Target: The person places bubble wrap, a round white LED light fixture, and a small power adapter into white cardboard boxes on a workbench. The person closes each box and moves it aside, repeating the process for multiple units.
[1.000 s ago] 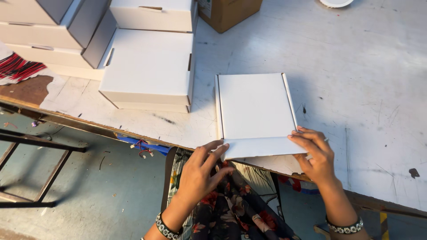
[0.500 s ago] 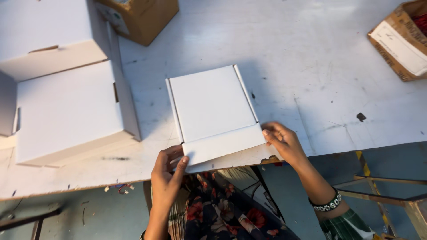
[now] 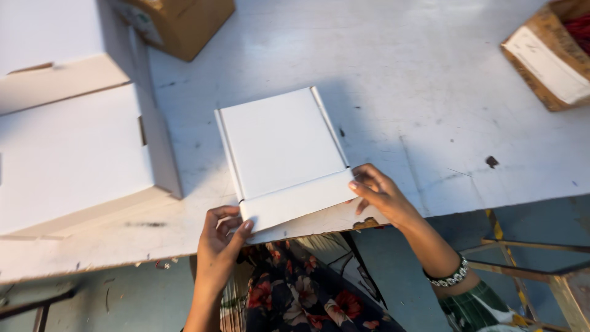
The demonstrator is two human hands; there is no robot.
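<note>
Box: flat white cardboard mailer box (image 3: 279, 144), front flap folded, on scuffed white surface (image 3: 430, 92);
Hands: left hand (image 3: 221, 243) and right hand (image 3: 378, 193) pinch flap corners;
Change: grip unchanged, view nearer.

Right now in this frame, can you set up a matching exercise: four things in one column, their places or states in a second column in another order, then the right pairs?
Things:
1. flat white box
2. open brown box
3. left hand
4. beaded bracelet

Places or states:
A. on the right wrist
B. at the table's far right edge
C. at the near left corner of the flap
D. lying on the table in the middle, front flap held by both hands

Pairs: 1-D, 2-B, 3-C, 4-A
</note>
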